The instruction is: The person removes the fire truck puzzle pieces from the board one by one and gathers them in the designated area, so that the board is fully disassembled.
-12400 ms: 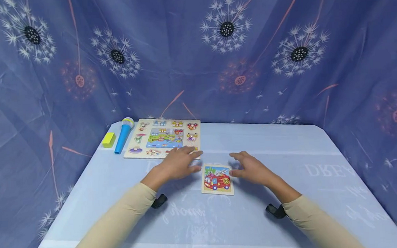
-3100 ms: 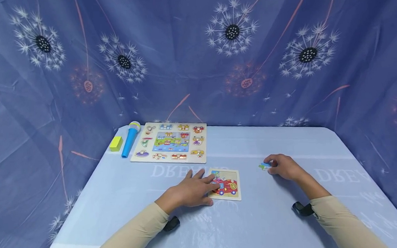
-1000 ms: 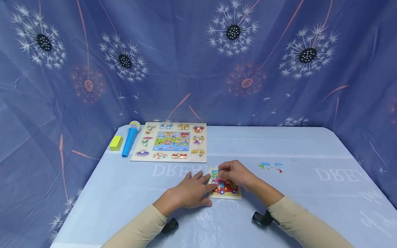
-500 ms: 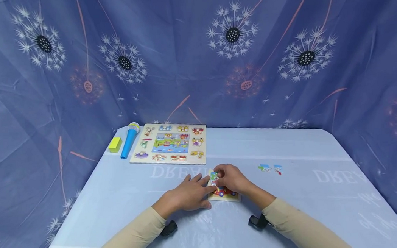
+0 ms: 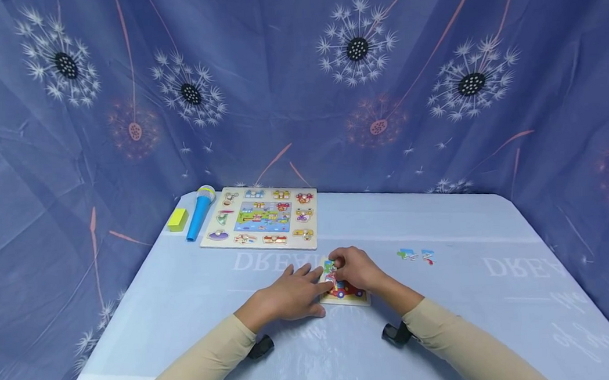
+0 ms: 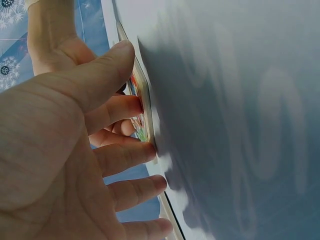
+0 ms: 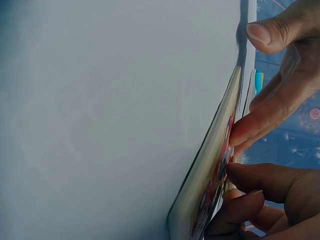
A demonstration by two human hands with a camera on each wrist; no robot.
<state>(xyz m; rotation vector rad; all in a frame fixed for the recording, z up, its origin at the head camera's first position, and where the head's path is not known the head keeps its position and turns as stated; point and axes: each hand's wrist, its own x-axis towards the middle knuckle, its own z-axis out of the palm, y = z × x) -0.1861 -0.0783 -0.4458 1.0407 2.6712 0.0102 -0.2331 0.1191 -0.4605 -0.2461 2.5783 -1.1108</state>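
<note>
A small wooden jigsaw puzzle (image 5: 354, 300) with a red fire engine picture lies on the table in the head view. My left hand (image 5: 292, 295) rests at its left edge, fingers spread, the index finger reaching onto the picture. My right hand (image 5: 360, 268) bends over the upper part, thumb and fingertips pinching at a puzzle piece (image 5: 329, 266) with green on it; the hand hides much of the board. In the right wrist view the thumb touches the picture side of the board. To the right lie two loose pieces (image 5: 408, 255), mostly blue and white.
A larger wooden peg puzzle (image 5: 311, 242) lies at the back left. Beside it are a blue toy microphone (image 5: 197, 218) and a yellow block (image 5: 178, 220). A dandelion-patterned curtain (image 5: 277, 87) hangs behind the table.
Since 12.4 s ago, two pieces have come out of the fire engine puzzle and lie to its right. My right hand has returned from them to the board; my left hand has settled on its edge.
</note>
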